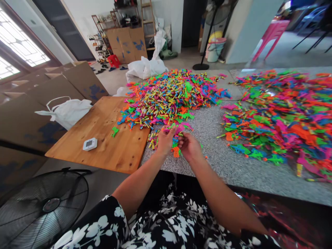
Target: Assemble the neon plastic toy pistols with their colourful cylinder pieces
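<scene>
Stone table (215, 138) runs across the front, with a wooden board (121, 145) set against its left side.

Right pile (285, 117): broad, blurred, mostly bright plastic toy guns. At its near edge, a striped tube (299, 169) meets a pink toy's end; whether joined, cannot tell. Few loose tubes visible here. Judgement: this may be the handled share, a sizeable one; the blur leaves it unconfirmed.

Middle pile (166, 97): toy guns around the margins, loose striped tubes thick on top, spilling onto the board. Judgement: this looks like what is left, and it is plenty. Work somewhere midway, far from finished.

Left hand (166, 140): at the near foot of the middle pile, thumb and fingers gripping a pink toy. Right hand (190, 147): just beside it, fingers curled and pinching a small yellow-green piece; too small to tell whether a tube.

Timer (90, 144) on the board, display unreadable.

Small cluster (153, 138) of tubes by the left hand. Pink toy (178, 129) raised between the hands, its fitting apparently incomplete. Orange toy (176, 151) on the stone below. Green toy (114, 131) alone on the board.
</scene>
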The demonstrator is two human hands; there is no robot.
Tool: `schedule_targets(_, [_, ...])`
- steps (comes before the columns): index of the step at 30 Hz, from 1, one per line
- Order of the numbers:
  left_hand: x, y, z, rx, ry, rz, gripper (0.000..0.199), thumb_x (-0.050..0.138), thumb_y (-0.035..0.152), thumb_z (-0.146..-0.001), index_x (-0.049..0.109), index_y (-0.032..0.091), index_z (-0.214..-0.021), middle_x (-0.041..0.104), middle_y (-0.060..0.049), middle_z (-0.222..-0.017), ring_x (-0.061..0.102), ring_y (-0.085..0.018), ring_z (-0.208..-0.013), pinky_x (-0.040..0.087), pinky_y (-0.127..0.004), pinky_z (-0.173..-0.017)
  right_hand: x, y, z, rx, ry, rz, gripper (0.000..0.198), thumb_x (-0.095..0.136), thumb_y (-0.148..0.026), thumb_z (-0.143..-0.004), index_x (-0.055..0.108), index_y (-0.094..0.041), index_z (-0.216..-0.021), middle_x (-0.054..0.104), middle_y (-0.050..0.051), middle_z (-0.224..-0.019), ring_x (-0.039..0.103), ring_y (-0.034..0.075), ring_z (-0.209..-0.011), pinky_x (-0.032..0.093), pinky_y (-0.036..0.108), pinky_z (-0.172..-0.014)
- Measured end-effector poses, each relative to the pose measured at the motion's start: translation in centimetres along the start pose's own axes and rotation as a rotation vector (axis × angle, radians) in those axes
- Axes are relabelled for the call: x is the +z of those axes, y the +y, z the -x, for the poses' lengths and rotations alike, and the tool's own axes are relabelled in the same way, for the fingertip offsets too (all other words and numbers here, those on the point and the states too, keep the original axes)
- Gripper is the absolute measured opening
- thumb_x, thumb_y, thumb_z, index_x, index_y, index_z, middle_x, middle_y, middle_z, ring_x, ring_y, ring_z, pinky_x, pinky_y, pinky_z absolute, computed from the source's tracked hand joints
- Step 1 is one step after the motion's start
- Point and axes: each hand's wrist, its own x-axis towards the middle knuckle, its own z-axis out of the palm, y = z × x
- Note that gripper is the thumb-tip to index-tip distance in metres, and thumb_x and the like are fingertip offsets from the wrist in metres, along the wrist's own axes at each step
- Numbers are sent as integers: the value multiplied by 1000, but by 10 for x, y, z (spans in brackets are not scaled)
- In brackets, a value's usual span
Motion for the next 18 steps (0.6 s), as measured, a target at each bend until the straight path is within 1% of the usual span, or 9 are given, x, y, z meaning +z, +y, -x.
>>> schedule_targets(3, [5, -13, 3, -157, -81, 87, 49, 86, 59, -76, 63, 16, -85, 69, -1, -78, 65, -12, -69, 53, -24, -66, -6, 10, 3, -186, 39, 43, 24, 77, -41, -81, 60, -24, -81, 67, -3, -59, 56, 11, -44, 44, 22, -42])
schedule_targets(5, [5, -20, 5, -212, -106, 77, 50, 86, 60, -76, 64, 16, -87, 71, -2, -81, 69, -14, -75, 56, -27, -73, -16, 8, 2, -217, 60, 111, 25, 77, -42, -79, 60, -24, -80, 65, -4, -57, 53, 11, -41, 41, 23, -40])
schedule_targets(7, [0, -24, 3, -206, -114, -38, 46, 83, 58, -80, 65, 17, -91, 72, -3, -86, 71, -15, -79, 57, -29, -77, -34, -9, -5, -227, 121, 150, 23, 77, -39, -79, 60, -23, -79, 64, -4, -57, 53, 11, -41, 40, 22, -38])
schedule_targets(9, [-9, -25, -3, -148, -121, -275, 37, 79, 51, -87, 66, 18, -95, 74, -4, -91, 72, -17, -83, 57, -31, -80, -57, -38, -17, -295, 248, 103, 19, 74, -37, -81, 61, -23, -82, 65, -4, -61, 54, 10, -44, 40, 20, -39])
schedule_targets(11, [-18, -22, -9, -33, -157, -618, 23, 74, 40, -93, 68, 18, -95, 75, -6, -97, 72, -19, -91, 57, -35, -87, -80, -69, -30, -390, 387, -33, 15, 64, -37, -87, 60, -23, -86, 70, -3, -70, 56, 8, -46, 42, 19, -41])
schedule_targets(13, [-21, -20, -13, 120, -265, -995, 13, 72, 32, -94, 71, 19, -96, 75, -8, -106, 69, -23, -106, 53, -40, -101, -95, -90, -44, -439, 456, -42, 14, 59, -38, -90, 58, -24, -89, 74, -2, -79, 58, 8, -49, 45, 18, -44])
schedule_targets(15, [-18, -20, -12, 248, -399, -1316, 16, 73, 33, -94, 74, 20, -104, 72, -10, -121, 62, -28, -122, 47, -45, -112, -99, -93, -56, -402, 439, 145, 15, 63, -39, -89, 60, -24, -91, 74, -2, -79, 58, 9, -49, 45, 19, -44])
schedule_targets(16, [-14, -21, -9, 295, -458, -1441, 23, 74, 37, -94, 75, 20, -110, 70, -12, -128, 59, -30, -127, 46, -47, -113, -96, -89, -61, -356, 389, 305, 16, 66, -38, -87, 62, -23, -92, 74, -1, -78, 58, 10, -48, 44, 19, -43])
schedule_targets(18, [-5, -26, 0, 352, -551, -1610, 38, 72, 46, -94, 74, 22, -122, 64, -14, -137, 54, -34, -131, 47, -49, -109, -85, -72, -72, -242, 224, 710, 15, 67, -35, -88, 68, -21, -94, 75, 1, -80, 59, 11, -50, 44, 21, -44])
